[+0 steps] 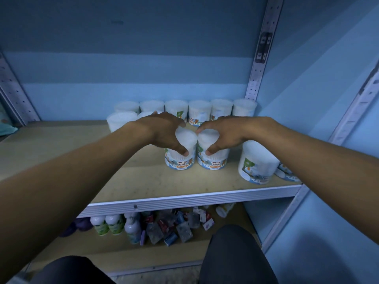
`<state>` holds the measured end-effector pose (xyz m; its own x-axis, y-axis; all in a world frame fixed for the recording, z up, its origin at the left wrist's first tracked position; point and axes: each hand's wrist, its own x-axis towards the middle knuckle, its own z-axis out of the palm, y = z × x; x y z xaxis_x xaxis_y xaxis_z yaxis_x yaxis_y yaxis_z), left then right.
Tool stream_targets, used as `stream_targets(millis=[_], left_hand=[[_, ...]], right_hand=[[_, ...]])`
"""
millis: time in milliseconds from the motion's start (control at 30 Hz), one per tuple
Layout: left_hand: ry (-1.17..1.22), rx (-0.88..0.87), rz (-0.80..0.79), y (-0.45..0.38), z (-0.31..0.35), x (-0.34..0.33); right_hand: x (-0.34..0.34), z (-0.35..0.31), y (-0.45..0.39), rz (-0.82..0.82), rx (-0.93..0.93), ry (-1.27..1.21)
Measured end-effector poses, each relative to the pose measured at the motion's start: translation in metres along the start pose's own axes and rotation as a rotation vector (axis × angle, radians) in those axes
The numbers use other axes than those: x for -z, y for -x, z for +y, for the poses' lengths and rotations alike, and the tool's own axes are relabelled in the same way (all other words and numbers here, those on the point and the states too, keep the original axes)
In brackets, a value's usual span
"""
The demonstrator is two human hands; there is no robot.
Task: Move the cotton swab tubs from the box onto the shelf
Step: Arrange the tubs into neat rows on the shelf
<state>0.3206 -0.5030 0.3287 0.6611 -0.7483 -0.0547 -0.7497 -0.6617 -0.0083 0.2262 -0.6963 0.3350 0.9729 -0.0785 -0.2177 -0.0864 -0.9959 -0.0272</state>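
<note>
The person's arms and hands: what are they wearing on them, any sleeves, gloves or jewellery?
Nothing that shows. Both forearms are bare up to the picture's edge, with no sleeve in view. The left hand and the right hand have no gloves, and no watch, bracelet or ring can be seen. The light is dim, so small details could be missed.

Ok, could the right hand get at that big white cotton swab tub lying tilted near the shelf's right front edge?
Probably yes. The big white tilted tub lies just under the right forearm with nothing in front of it, but the right hand is gripping another white cotton buds tub and would have to let go first.
</note>
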Motion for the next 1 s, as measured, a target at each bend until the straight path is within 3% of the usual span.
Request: stream_targets(millis=[1000], left_hand=[[0.048,-0.087,0.014,0.036,0.025,-0.004]], right_hand=[[-0.011,0.004,0.051,-0.035,0.054,-0.029]])
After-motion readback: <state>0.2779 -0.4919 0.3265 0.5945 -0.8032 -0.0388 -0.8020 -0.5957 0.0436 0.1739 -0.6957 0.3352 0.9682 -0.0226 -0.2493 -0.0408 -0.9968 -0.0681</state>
